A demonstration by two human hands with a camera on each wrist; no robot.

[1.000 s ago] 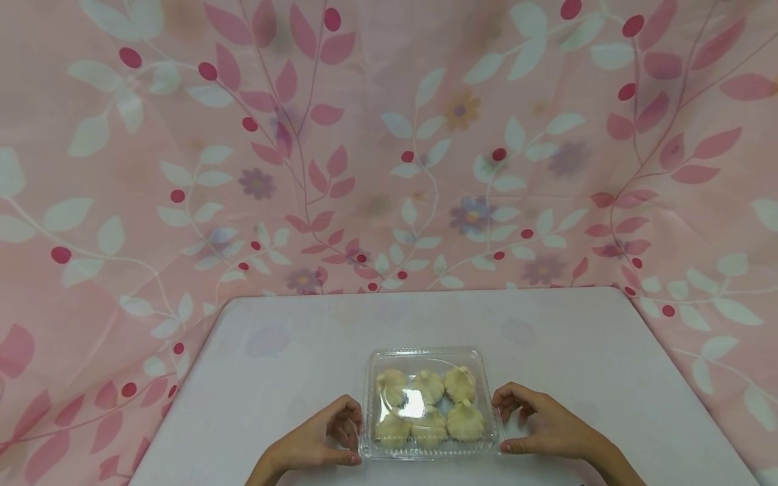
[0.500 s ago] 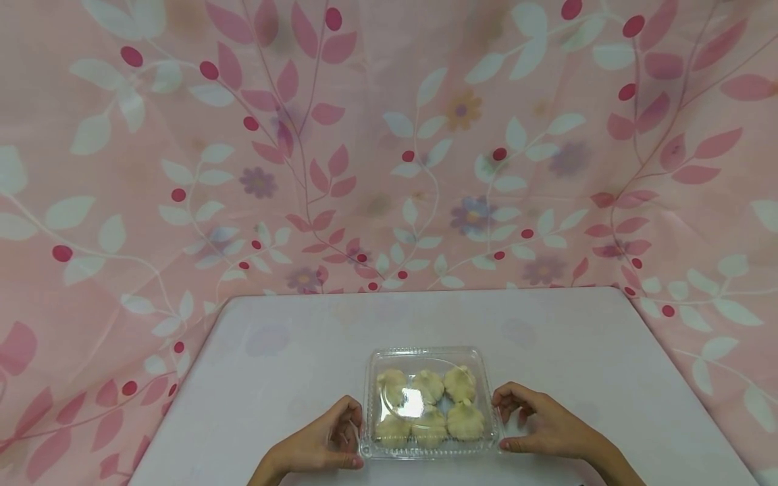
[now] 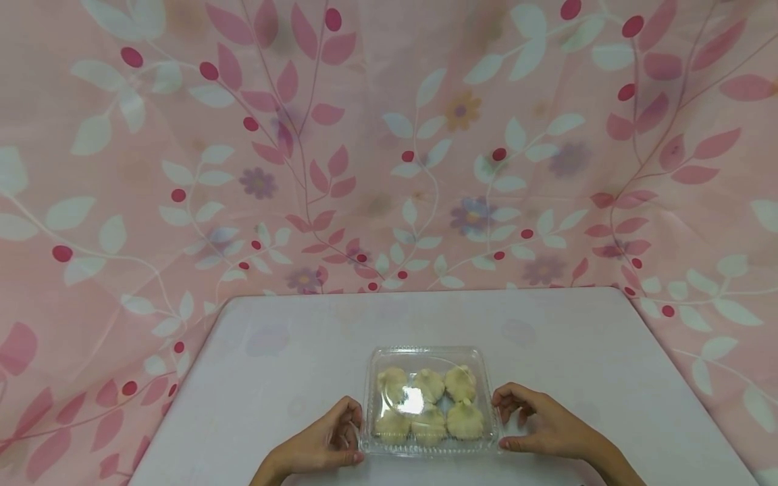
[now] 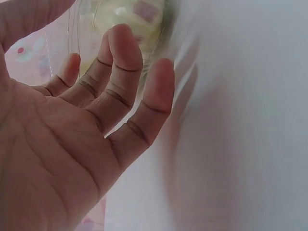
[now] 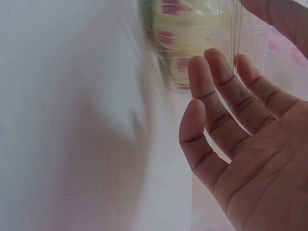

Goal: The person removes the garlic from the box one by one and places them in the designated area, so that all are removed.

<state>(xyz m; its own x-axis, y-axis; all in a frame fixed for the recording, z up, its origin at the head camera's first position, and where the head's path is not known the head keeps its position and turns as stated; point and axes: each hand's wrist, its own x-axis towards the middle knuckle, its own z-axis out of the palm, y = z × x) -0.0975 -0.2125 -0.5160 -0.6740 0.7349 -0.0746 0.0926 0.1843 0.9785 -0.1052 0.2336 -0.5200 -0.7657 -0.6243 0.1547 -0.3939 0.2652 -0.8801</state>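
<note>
A lidded clear plastic container sits near the front of the white table, holding several pale yellow, lobed pieces that look like pastries. Purple patches show on the pieces in both wrist views. My left hand holds the container's left side, thumb by the near corner and bent fingers along the wall. On the opposite side my right hand grips it the same way, thumb at the front right corner. In the right wrist view the fingertips lie right at the clear wall, beside the layered rim.
The white-covered table has rounded far corners and stretches beyond the container. Behind and beside it hangs a pink cloth printed with leaves, berries and flowers.
The container's front edge has risen very slightly, and the glare on its lid has shifted. Both hands stay almost where they were.
</note>
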